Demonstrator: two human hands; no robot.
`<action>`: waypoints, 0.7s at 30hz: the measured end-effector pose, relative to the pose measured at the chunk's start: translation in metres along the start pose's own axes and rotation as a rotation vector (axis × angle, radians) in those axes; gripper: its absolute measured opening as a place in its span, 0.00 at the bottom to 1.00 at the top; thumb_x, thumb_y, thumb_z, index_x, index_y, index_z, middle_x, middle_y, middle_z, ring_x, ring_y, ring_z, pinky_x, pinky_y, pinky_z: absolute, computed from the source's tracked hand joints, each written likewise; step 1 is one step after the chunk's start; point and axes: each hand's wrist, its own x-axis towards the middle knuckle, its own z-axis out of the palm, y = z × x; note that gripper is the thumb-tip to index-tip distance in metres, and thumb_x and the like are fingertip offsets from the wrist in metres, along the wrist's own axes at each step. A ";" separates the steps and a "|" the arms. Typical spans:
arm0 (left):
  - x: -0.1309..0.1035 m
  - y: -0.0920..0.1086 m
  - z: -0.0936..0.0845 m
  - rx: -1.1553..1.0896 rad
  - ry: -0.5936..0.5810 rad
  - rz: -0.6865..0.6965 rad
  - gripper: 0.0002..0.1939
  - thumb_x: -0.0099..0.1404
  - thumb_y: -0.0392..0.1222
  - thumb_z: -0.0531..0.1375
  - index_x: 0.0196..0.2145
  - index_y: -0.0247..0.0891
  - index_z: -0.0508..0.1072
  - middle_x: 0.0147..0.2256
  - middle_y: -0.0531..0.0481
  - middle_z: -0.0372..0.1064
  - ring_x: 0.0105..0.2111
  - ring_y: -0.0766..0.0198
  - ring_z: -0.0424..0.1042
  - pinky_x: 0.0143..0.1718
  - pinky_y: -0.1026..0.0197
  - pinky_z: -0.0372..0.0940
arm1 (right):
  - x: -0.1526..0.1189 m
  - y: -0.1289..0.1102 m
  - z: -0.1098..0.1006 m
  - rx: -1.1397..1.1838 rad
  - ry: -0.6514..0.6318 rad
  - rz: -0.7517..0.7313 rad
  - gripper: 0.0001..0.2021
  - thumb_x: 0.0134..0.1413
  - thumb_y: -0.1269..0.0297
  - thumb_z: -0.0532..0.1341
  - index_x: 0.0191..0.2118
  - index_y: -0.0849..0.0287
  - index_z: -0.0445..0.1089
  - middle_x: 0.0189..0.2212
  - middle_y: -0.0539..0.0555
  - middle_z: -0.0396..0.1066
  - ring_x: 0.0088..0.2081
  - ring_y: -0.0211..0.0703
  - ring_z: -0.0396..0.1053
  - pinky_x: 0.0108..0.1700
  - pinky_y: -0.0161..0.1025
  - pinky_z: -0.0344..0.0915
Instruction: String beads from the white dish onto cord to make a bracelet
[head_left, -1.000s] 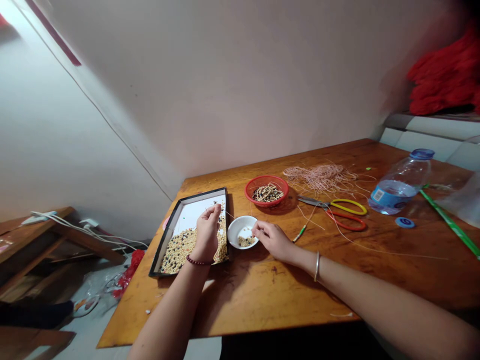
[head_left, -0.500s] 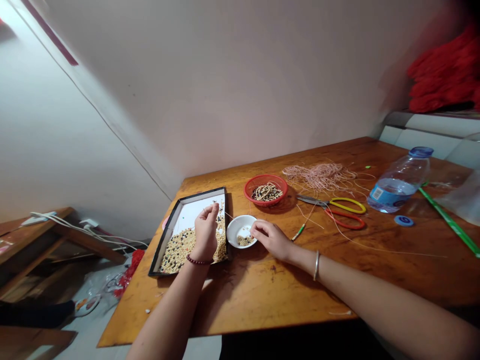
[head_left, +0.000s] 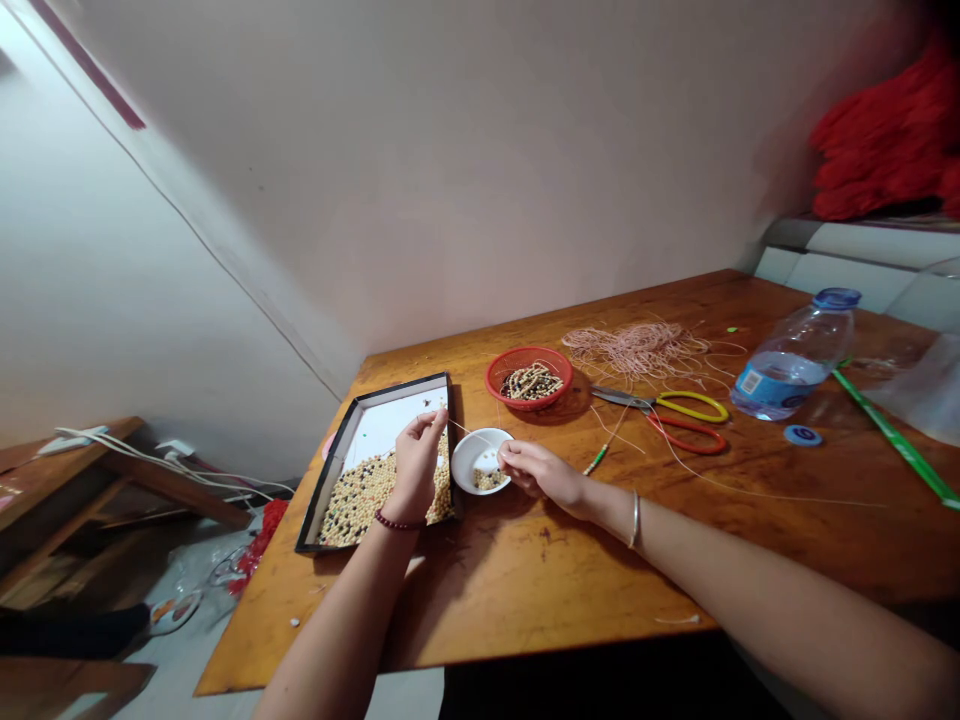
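Observation:
My left hand [head_left: 417, 462] is raised over the right side of a black-edged tray [head_left: 306, 535] and pinches a thin pale cord [head_left: 474, 432] between thumb and fingers. The cord runs across to my right hand [head_left: 541, 474], whose closed fingertips meet it at the right rim of a small white bowl [head_left: 463, 462]. Whether a bead is also between those fingertips is too small to tell. Some pale beads [head_left: 489, 480] lie in the bowl's bottom. Many cream and dark beads [head_left: 352, 505] cover the near part of the tray.
Behind the bowl stands a red basket [head_left: 495, 390] of strung beads. Farther right lie tangled pink cord [head_left: 637, 350], scissors [head_left: 694, 407] with yellow and red handles, a water bottle [head_left: 787, 370], its blue cap [head_left: 802, 436] and a green stick [head_left: 892, 435]. A short green-and-white beaded string [head_left: 598, 458] lies beyond my right wrist.
My right hand has drawn slightly back from inside the bowl to its rim, fingers closed. The cord between both hands now shows as a line above the bowl. The view has shifted slightly.

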 end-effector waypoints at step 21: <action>0.004 -0.008 -0.002 0.100 -0.046 0.060 0.15 0.55 0.51 0.63 0.27 0.34 0.71 0.25 0.52 0.67 0.25 0.70 0.61 0.28 0.67 0.55 | -0.001 -0.003 -0.002 -0.008 -0.014 0.133 0.16 0.55 0.53 0.57 0.30 0.64 0.69 0.18 0.44 0.53 0.14 0.26 0.45 0.16 0.29 0.36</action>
